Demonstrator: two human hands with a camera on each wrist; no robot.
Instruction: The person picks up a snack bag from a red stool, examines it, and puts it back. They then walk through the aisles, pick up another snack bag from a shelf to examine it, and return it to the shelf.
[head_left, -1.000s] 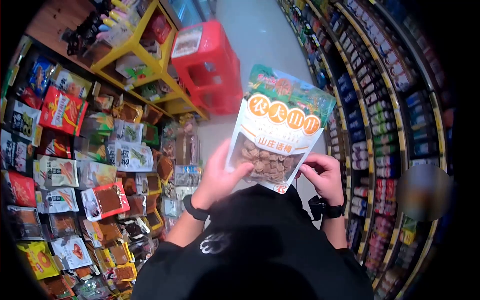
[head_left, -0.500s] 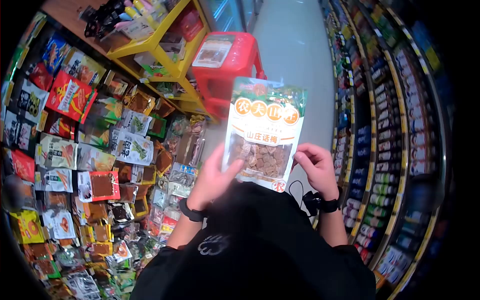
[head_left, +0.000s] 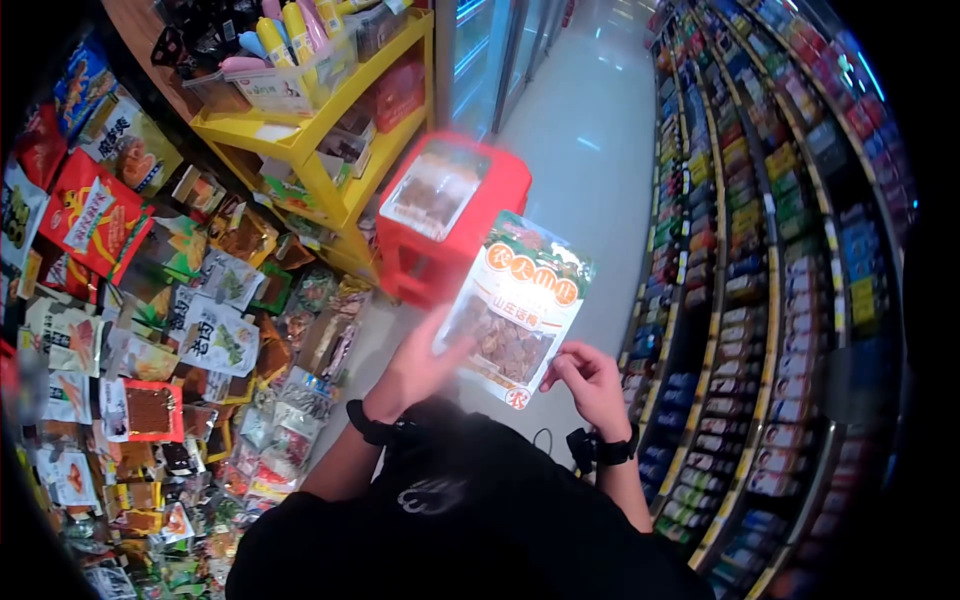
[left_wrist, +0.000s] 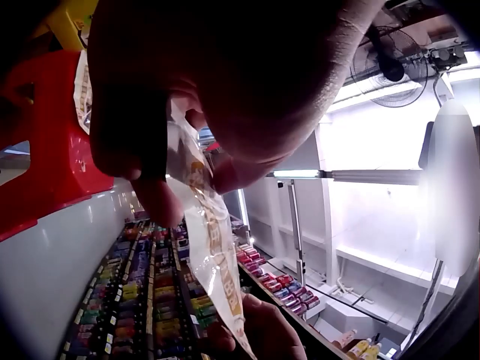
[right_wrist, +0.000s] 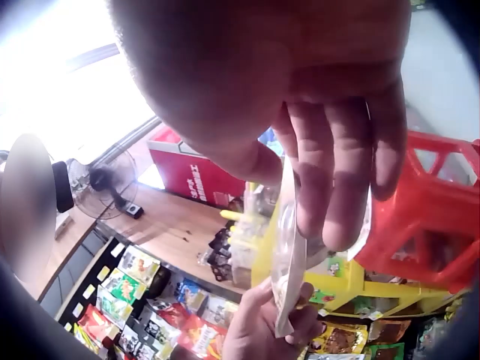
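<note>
A green and white snack pouch [head_left: 520,310] with orange circles and a clear window showing brown pieces is held in front of the body. The left hand [head_left: 425,355] grips its left edge, thumb over the front and fingers behind. At the lower right edge, the right hand [head_left: 592,385] pinches the pouch between thumb and fingers. Seen edge-on in the left wrist view, the pouch [left_wrist: 210,240] runs down between the two hands. The right wrist view shows the pouch [right_wrist: 289,247] edge-on too, with fingers on both its sides.
Red stacked stools [head_left: 480,200] with a similar pouch [head_left: 435,190] on top stand beyond the held pouch, beside a yellow rack [head_left: 320,150]. Packaged snacks [head_left: 215,340] fill the left side. Shelves of bottles and packs [head_left: 740,330] line the right, with the aisle floor [head_left: 590,130] between.
The held pouch and both hands sit lower and further left in the head view. The view has shifted, showing more of the aisle ahead. Both hands keep their hold.
</note>
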